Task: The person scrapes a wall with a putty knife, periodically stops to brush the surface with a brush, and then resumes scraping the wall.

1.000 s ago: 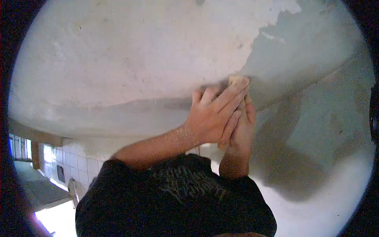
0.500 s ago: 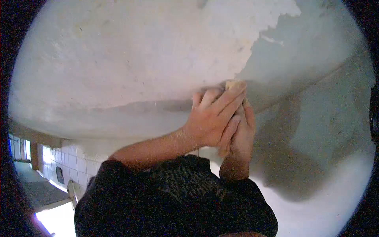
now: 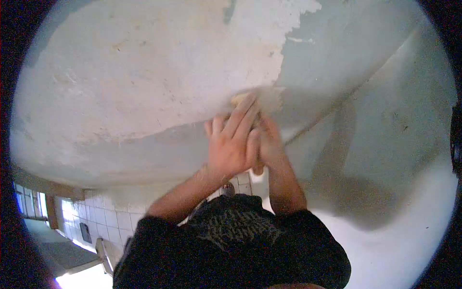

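left hand point(image 3: 230, 147) fingers flat, pinning tan block point(image 3: 239, 99) to wall point(image 3: 159, 150) | right hand point(image 3: 270, 144) alongside (fingers blurred, cannot tell) | white patch point(image 3: 144, 72) looks worked, grey stretch point(image 3: 356, 62) left

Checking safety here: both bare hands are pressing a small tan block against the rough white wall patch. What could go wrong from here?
Slip: the left hand lies over the right hand on the small tan block, so a slide could scrape fingers on the rough white patch. Chipping: the block sits at the ragged edge of the grey-green paint, which may flake further.
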`<state>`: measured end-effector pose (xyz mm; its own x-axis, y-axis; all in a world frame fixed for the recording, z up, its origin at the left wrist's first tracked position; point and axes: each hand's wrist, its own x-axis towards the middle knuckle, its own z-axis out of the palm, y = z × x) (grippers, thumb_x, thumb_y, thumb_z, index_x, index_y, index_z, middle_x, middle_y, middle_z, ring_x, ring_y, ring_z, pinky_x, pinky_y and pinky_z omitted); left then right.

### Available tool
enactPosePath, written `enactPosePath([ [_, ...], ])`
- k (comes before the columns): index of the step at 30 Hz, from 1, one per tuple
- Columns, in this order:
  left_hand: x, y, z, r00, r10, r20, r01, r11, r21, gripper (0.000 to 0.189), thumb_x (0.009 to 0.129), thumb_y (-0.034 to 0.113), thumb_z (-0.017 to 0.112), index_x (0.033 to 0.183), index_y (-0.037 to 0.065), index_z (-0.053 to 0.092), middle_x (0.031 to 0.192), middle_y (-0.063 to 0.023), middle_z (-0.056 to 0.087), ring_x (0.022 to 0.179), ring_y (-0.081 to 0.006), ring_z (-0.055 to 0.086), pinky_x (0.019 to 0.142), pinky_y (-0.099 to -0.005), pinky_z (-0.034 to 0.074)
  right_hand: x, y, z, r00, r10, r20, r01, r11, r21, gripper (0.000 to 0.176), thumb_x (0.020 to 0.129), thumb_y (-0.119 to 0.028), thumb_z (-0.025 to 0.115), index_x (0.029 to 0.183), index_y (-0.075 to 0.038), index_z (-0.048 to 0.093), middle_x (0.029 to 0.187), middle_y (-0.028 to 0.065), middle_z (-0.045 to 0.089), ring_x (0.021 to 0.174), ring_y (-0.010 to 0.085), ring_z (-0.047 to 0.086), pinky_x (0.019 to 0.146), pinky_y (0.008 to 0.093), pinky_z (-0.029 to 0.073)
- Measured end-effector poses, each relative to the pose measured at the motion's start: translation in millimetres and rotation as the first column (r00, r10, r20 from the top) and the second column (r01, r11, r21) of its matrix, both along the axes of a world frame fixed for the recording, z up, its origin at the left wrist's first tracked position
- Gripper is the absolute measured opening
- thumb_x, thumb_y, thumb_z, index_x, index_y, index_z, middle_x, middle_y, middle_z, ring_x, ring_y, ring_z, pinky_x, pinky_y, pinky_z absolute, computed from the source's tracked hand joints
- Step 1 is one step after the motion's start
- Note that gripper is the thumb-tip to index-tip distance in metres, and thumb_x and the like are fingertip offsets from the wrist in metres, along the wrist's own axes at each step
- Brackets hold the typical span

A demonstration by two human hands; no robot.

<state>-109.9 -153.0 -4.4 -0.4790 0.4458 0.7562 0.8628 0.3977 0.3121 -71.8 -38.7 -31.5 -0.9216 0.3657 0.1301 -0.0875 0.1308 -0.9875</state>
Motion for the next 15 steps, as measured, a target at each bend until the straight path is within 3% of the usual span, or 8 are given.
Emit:
enactPosePath([
  [3,5.7,-39.9,-40.8,0.989,0.011,0.147,-0.009,1.0,-0.011,0.037,0.084,0.017,0.047,0.119,0.006,0.053,0.131,-0.0088,0.047,0.093,-0.0288,0.049,0.083,-0.0378,0.035,1.3,-37.8,-27.3,0.979,0.195,-0.056,-0.187,0.974,0.125,0.032,0.092,-0.022,0.039,0.115,-0.002,0.049,0.095,0.0121,0.061,0.087,0.0219,0.057,0.08,0.0355,0.044],
  [5,1.5,-72.9,-65.7,0.98,0.032,0.198,-0.037,0.999,0.025,0.037,0.08,0.012,0.054,0.117,0.007,0.055,0.127,-0.0085,0.05,0.092,-0.0279,0.05,0.083,-0.0369,0.037,2.5,-64.5,-30.7,0.915,0.294,0.277,-0.284,0.956,-0.076,0.031,0.093,-0.023,0.04,0.114,-0.003,0.05,0.084,0.0105,0.059,0.075,0.0176,0.055,0.071,0.0334,0.046],
  [7,3.6,-107.1,-82.9,0.963,0.067,0.26,-0.083,0.995,0.051,0.034,0.08,0.007,0.056,0.114,0.005,0.056,0.12,-0.0122,0.053,0.097,-0.0305,0.052,0.085,-0.0381,0.04,1.6,-88.3,-55.1,0.899,0.386,0.208,-0.404,0.913,0.051,0.028,0.093,-0.022,0.042,0.114,-0.005,0.05,0.076,0.0071,0.056,0.059,0.0145,0.051,0.058,0.0313,0.046],
  [9,6.8,-134.1,-105.8,0.936,0.147,0.32,-0.177,0.982,0.067,0.028,0.081,0.007,0.056,0.109,0.004,0.057,0.114,-0.0152,0.055,0.099,-0.0321,0.052,0.083,-0.039,0.043,7.0,-102.7,-56.9,0.778,0.49,0.394,-0.511,0.858,-0.059,0.027,0.092,-0.021,0.045,0.114,-0.007,0.047,0.071,0.0002,0.051,0.052,0.0088,0.045,0.047,0.0254,0.04],
  [10,9.8,-148.8,-117.2,0.907,0.211,0.364,-0.242,0.97,0.041,0.024,0.082,0.007,0.057,0.106,0.004,0.058,0.111,-0.0163,0.055,0.1,-0.0326,0.053,0.081,-0.0393,0.044,7.3,-112.1,-89.6,0.82,0.497,0.283,-0.54,0.836,0.1,0.024,0.092,-0.023,0.046,0.11,-0.007,0.047,0.07,0.0007,0.051,0.051,0.0096,0.045,0.046,0.0267,0.04],
  [12,18.7,-173.5,-127.3,0.712,0.18,0.679,-0.289,0.956,0.05,0.024,0.082,0.008,0.058,0.105,0.002,0.058,0.11,-0.0149,0.058,0.096,-0.0254,0.057,0.084,-0.0353,0.044,7.1,-124.3,-108.2,0.843,0.512,0.167,-0.538,0.796,0.277,0.022,0.092,-0.025,0.048,0.106,-0.008,0.047,0.068,0.0011,0.05,0.05,0.0104,0.045,0.045,0.0281,0.04],
  [13,21.3,-186.4,-131.2,0.724,0.174,0.667,-0.289,0.955,0.065,0.024,0.082,0.008,0.058,0.105,0.002,0.058,0.11,-0.0149,0.058,0.096,-0.0254,0.057,0.084,-0.0353,0.044,14.0,-133.5,-90.2,0.754,0.567,0.331,-0.643,0.741,0.195,0.023,0.091,-0.026,0.048,0.104,-0.007,0.046,0.067,0.0019,0.05,0.051,0.0109,0.046,0.046,0.0286,0.04],
  [15,25.6,-212.4,-140.4,0.452,0.04,0.891,-0.319,0.94,0.12,0.023,0.081,0.009,0.06,0.103,0.001,0.059,0.103,-0.0127,0.061,0.091,-0.0199,0.057,0.084,-0.0333,0.043,20.2,-149.6,-85.2,0.635,0.603,0.483,-0.726,0.679,0.107,0.023,0.091,-0.027,0.048,0.101,-0.006,0.045,0.066,0.0027,0.051,0.052,0.0113,0.048,0.047,0.0292,0.041],
])
